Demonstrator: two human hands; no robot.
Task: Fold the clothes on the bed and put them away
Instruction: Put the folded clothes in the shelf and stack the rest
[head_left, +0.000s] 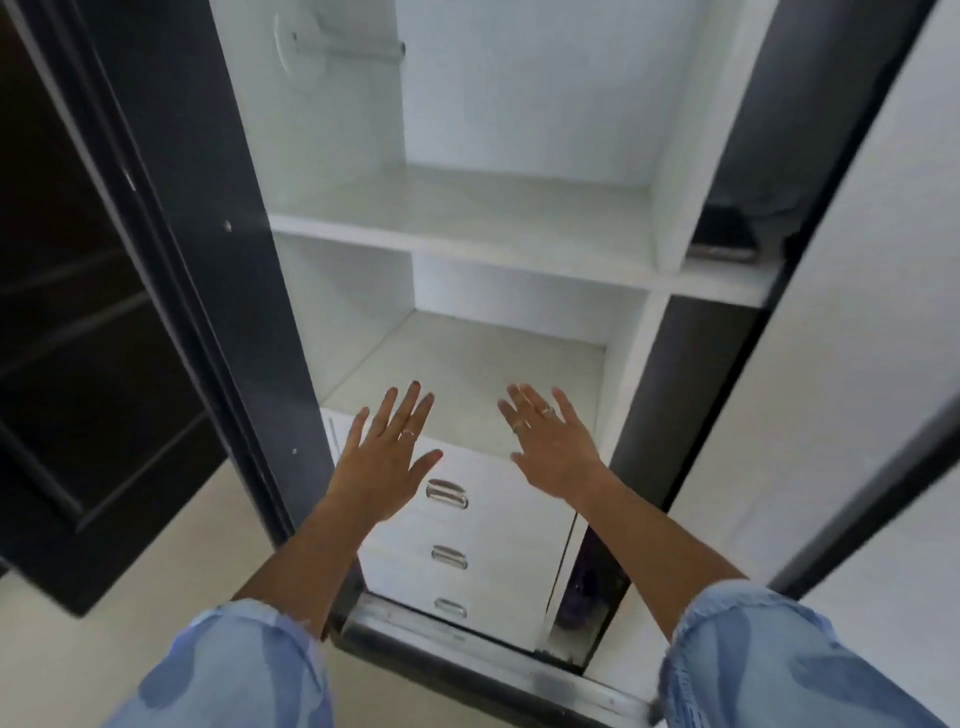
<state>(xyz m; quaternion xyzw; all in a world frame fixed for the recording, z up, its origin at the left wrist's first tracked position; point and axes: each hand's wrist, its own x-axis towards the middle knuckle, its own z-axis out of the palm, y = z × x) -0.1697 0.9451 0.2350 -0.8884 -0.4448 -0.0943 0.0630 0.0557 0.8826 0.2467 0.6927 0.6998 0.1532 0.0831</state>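
Note:
I stand in front of an open white wardrobe (670, 156). My left hand (384, 462) and my right hand (550, 447) are both stretched out in front of its lower shelf (467, 364), fingers straight and spread, holding nothing. Both hands hover above the top of the drawer unit (498, 525). No clothes and no bed are in view. The lower shelf and the upper shelf (467, 228) show bare white boards.
The drawer unit has three metal handles (448, 493). A dark sliding door (228, 260) stands at the left, a white door (857, 312) at the right. A dark object (724, 239) lies in the right compartment. A hanging rail (348, 49) sits high up. The door track (467, 639) runs along the floor.

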